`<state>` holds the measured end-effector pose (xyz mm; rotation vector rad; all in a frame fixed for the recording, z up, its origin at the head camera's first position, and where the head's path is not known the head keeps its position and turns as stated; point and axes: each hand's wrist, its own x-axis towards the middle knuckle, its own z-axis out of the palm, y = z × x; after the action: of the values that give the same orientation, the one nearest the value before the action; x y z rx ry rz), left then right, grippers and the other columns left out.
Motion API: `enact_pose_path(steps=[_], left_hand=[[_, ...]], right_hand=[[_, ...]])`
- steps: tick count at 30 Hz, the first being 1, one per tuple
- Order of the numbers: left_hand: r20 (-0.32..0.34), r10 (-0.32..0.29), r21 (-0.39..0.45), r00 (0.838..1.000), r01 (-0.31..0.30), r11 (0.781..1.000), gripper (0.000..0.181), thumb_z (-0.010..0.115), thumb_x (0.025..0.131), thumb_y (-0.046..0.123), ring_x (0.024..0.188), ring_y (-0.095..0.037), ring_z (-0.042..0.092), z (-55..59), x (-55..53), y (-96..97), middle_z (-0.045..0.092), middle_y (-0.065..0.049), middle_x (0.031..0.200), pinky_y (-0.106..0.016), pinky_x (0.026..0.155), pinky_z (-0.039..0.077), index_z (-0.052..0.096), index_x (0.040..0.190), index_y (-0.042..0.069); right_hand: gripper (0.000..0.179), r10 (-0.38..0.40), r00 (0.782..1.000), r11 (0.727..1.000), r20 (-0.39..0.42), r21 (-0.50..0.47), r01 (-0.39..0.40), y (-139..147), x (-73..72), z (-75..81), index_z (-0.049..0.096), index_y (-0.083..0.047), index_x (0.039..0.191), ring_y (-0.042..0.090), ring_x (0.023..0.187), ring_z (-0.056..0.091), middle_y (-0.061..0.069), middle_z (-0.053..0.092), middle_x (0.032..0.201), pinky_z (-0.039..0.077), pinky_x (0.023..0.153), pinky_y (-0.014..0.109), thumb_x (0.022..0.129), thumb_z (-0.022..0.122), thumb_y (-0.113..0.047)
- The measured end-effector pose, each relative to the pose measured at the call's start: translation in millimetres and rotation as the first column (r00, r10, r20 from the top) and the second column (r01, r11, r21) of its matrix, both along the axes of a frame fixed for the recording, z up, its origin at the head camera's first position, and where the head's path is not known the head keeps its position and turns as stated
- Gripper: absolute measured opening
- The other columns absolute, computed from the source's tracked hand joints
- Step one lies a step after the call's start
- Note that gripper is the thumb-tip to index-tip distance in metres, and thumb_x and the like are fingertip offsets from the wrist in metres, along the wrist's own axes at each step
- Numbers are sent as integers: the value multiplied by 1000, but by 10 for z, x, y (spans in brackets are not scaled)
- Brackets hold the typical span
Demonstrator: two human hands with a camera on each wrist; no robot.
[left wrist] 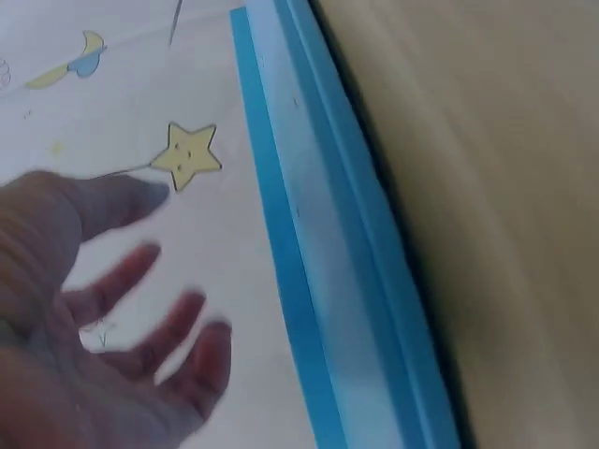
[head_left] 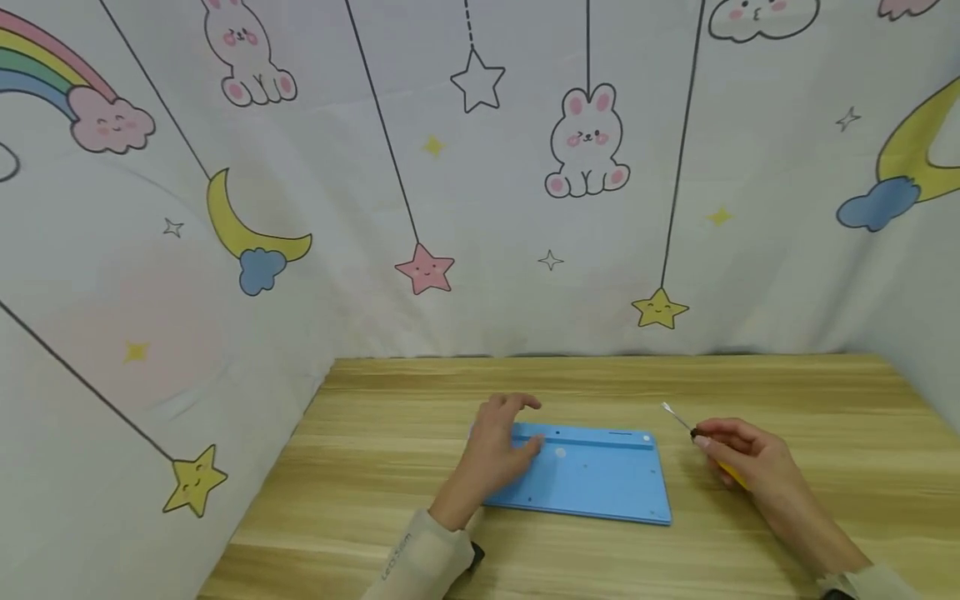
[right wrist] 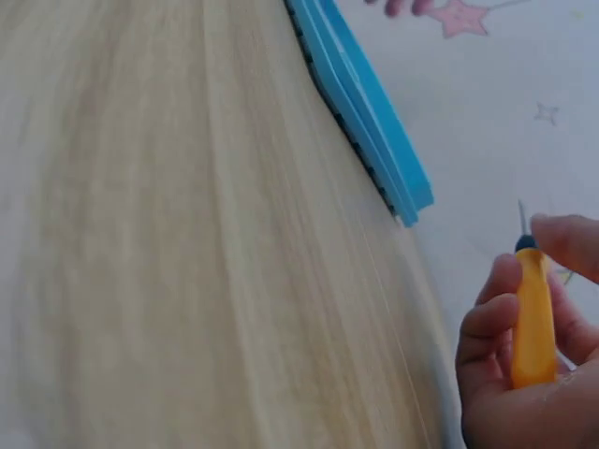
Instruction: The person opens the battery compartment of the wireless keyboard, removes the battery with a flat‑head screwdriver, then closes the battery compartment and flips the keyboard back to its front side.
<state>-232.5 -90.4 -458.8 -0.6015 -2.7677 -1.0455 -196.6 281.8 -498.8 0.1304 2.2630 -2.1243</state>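
Observation:
A light-blue keyboard [head_left: 600, 483] lies on the table with its underside up; small screw holes and a raised ridge along its far edge are visible. In the right wrist view, keys show beneath the edge of the keyboard [right wrist: 360, 112]. Over its left part is my left hand [head_left: 495, 446], fingers apart and loosely bent. The left wrist view shows that hand [left wrist: 122, 318] holding nothing; I cannot tell whether it touches the keyboard. To the right of the keyboard, my right hand [head_left: 757, 462] grips a screwdriver [right wrist: 533, 323] by its yellow handle, its metal tip pointing away and leftward.
The wood-grain table [head_left: 360, 492] extends around the keyboard on all sides. A white curtain [head_left: 510, 208] printed with rabbits, stars and moons hangs behind the table and down its left and right sides.

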Motion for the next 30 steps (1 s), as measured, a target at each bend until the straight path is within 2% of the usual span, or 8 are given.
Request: enact_pose_path(steps=[3,5,9,16,20,24,27,30], left_hand=[[21,-135,-64,991,137,989,32,78,100,22,124,-28,62,3,-41,226,68,-11,136,-44,102,53,70,131,19],[31,-198,-117,980,200,973,30,77,101,27,124,-24,64,-6,-68,375,69,-6,136,-40,103,54,72,130,21],[37,-256,-162,966,258,952,29,77,101,30,121,-19,67,-16,-140,634,72,-2,131,-33,100,54,75,128,22],[66,-239,-213,969,248,945,22,79,99,29,104,-10,67,-57,-280,902,75,2,117,-23,88,52,79,120,23],[92,-204,-231,975,220,948,16,81,98,28,98,-7,65,-122,-332,947,75,3,111,-21,84,52,81,114,24],[91,-210,-230,974,225,947,15,81,98,27,99,-8,66,-132,-351,963,76,3,111,-21,86,54,81,113,25],[69,-223,-242,972,233,942,15,81,98,26,100,-8,68,-114,-341,954,77,2,111,-21,86,54,82,113,24],[54,-218,-253,974,225,941,14,81,98,27,99,-7,68,-97,-328,954,77,3,110,-20,85,54,83,112,24]], right_hand=[[20,-2,1000,1000,-6,-15,2,-12,8,-5,74,-13,120,12,71,61,-9,76,94,52,61,24,102,76,-18],[20,-14,1000,1000,-8,-16,13,-22,14,-3,75,-13,120,12,72,61,-10,76,92,52,61,24,101,77,-18],[19,-48,999,999,-9,-22,48,-39,25,12,79,-14,117,9,75,66,-13,78,92,56,64,23,99,80,-18],[18,-84,995,991,-53,-112,78,-58,57,17,82,-13,115,4,79,74,-13,83,96,61,70,21,97,80,-11],[23,-84,993,987,-81,-140,72,-88,64,23,81,-6,119,2,87,74,-15,82,102,62,76,20,96,81,-7],[27,-100,992,987,-78,-130,90,-104,66,33,80,-4,123,-1,92,73,-18,81,106,60,79,17,96,82,-8],[26,-69,992,973,-109,-229,42,-112,66,17,80,-5,124,-1,96,75,-15,82,110,60,83,16,99,75,-3],[30,-11,985,931,-173,-362,-53,-111,65,0,80,-5,126,2,102,77,-7,83,117,61,88,18,102,65,8]])
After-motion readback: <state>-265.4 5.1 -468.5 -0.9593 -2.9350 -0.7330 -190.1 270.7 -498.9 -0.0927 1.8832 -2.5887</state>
